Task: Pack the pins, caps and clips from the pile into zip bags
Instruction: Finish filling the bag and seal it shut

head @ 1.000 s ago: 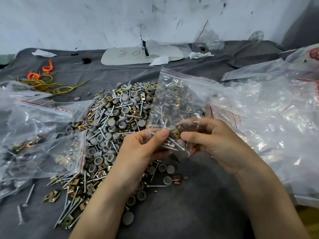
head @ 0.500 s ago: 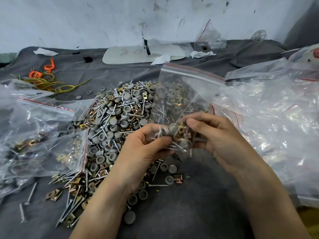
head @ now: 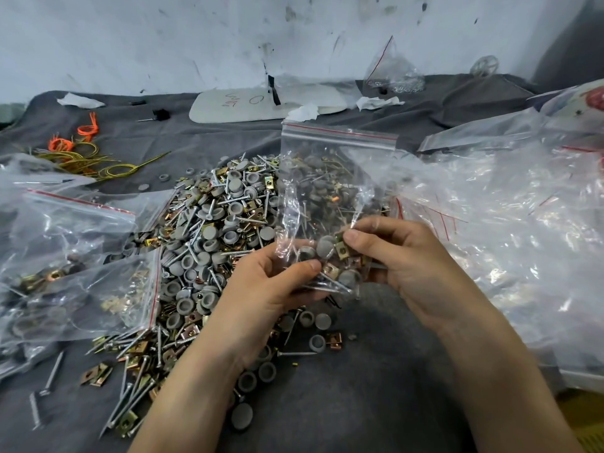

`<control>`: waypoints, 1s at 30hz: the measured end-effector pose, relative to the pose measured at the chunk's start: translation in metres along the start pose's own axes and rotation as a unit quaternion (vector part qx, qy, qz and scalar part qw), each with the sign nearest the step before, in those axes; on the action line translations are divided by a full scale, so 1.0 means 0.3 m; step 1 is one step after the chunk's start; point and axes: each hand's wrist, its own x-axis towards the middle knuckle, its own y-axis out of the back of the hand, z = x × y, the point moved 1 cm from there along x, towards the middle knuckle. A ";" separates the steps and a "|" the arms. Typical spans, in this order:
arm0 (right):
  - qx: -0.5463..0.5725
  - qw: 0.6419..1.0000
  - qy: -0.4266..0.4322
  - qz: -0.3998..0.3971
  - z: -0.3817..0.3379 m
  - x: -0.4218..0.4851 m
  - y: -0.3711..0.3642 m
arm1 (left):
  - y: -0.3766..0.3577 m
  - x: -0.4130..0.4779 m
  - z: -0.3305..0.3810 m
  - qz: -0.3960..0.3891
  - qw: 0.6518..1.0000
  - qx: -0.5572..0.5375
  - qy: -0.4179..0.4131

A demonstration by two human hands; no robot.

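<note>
The bag (head: 327, 191) stands upright in the air between my 2 hands, just above the near edge of the pile (head: 215, 230). Its red-lined zip end is up, so the load sinks to the bottom. Through the film there I see grey caps (head: 325, 248), brass clips (head: 343, 250) and pins (head: 330, 284) bunched together. My left hand (head: 271, 289) pinches that bottom from the left, thumb on the front. My right hand (head: 402, 259) pinches it from the right, its fingers (head: 362, 241) curled and the thumb pressing a clip through the plastic. I judge I hold it low like this to feel and settle the pieces before closing. Whether the zip is sealed I cannot tell. The bag's upper part is clear, and the pile shows through it. On my left lie full bags (head: 81, 256), overlapping the pile's edge. On my right a heap of empty bags (head: 506, 240) spreads wide, close beside the held one. Loose caps and clips lie on the grey desk (head: 376, 403) near my wrists. Farther off are orange and yellow wires (head: 81, 155), a white board (head: 248, 106) and 1 small bag (head: 392, 73) by the wall (head: 163, 37). Nothing blocks my hands, though the pins could prick the film.
</note>
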 end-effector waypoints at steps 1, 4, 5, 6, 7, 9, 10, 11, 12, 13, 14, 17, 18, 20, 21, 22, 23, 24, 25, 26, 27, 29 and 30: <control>0.000 1.000 0.000 -0.001 -0.001 -0.001 0.000 | 0.000 0.001 0.000 0.000 1.000 -0.001 0.000; -0.006 1.000 0.002 -0.005 -0.005 -0.003 -0.002 | 0.000 0.001 -0.001 -0.002 1.000 -0.002 -0.001; -0.008 1.000 0.004 -0.006 -0.007 -0.003 -0.002 | 0.002 0.000 0.000 -0.003 1.000 -0.004 -0.001; -0.006 1.000 0.004 -0.005 -0.007 -0.003 -0.002 | 0.002 -0.001 0.000 -0.002 1.000 -0.004 -0.002; 0.001 1.000 0.000 -0.005 -0.009 -0.003 -0.003 | 0.003 -0.001 -0.001 -0.001 1.000 -0.005 -0.003; 0.021 1.000 -0.013 -0.010 -0.014 -0.005 0.003 | 0.001 -0.002 0.000 0.006 1.000 -0.011 -0.006; 0.028 0.999 -0.019 -0.018 -0.018 -0.006 0.009 | 0.000 -0.002 0.001 0.010 1.000 -0.015 -0.009; 0.031 0.999 -0.023 -0.029 -0.022 -0.008 0.015 | 0.000 -0.002 0.002 0.014 1.000 -0.020 -0.012; 0.032 0.998 -0.024 -0.040 -0.026 -0.009 0.022 | -0.001 -0.002 0.004 0.016 0.999 -0.023 -0.015; 0.031 0.998 -0.023 -0.049 -0.028 -0.011 0.027 | -0.001 -0.003 0.005 0.017 0.999 -0.025 -0.018; 0.028 0.998 -0.020 -0.053 -0.028 -0.012 0.031 | -0.002 -0.004 0.006 0.017 0.999 -0.025 -0.021; 0.021 0.999 -0.011 -0.049 -0.025 -0.011 0.031 | -0.003 -0.004 0.004 0.017 0.999 -0.024 -0.024; 0.026 0.999 -0.010 -0.047 -0.024 -0.011 0.031 | -0.003 -0.004 0.004 0.017 0.999 -0.025 -0.023; 0.039 0.998 -0.011 -0.044 -0.023 -0.009 0.030 | -0.001 -0.003 0.003 0.017 0.999 -0.028 -0.023; 0.038 0.998 -0.009 -0.044 -0.024 -0.009 0.032 | 0.000 -0.002 0.003 0.018 0.999 -0.030 -0.024; 0.035 0.998 -0.006 -0.044 -0.023 -0.008 0.034 | 0.002 -0.001 0.003 0.018 0.999 -0.031 -0.026; 0.034 0.998 -0.004 -0.046 -0.025 -0.009 0.035 | 0.003 -0.001 0.002 0.020 0.999 -0.032 -0.027; 0.037 0.998 -0.003 -0.051 -0.026 -0.009 0.035 | 0.004 0.000 0.001 0.021 0.999 -0.031 -0.029; 0.040 0.998 -0.003 -0.058 -0.027 -0.011 0.036 | 0.006 0.001 0.000 0.022 0.999 -0.030 -0.029; 0.040 0.997 -0.003 -0.066 -0.027 -0.012 0.036 | 0.008 0.001 -0.001 0.023 0.999 -0.029 -0.030; 0.039 0.997 -0.004 -0.073 -0.028 -0.014 0.037 | 0.008 0.002 -0.001 0.022 0.999 -0.029 -0.030; 0.037 0.996 -0.001 -0.083 -0.033 -0.017 0.035 | 0.010 0.001 0.000 0.018 0.999 -0.028 -0.030; 0.038 0.996 0.001 -0.084 -0.034 -0.018 0.031 | 0.011 0.001 0.000 0.017 0.999 -0.029 -0.030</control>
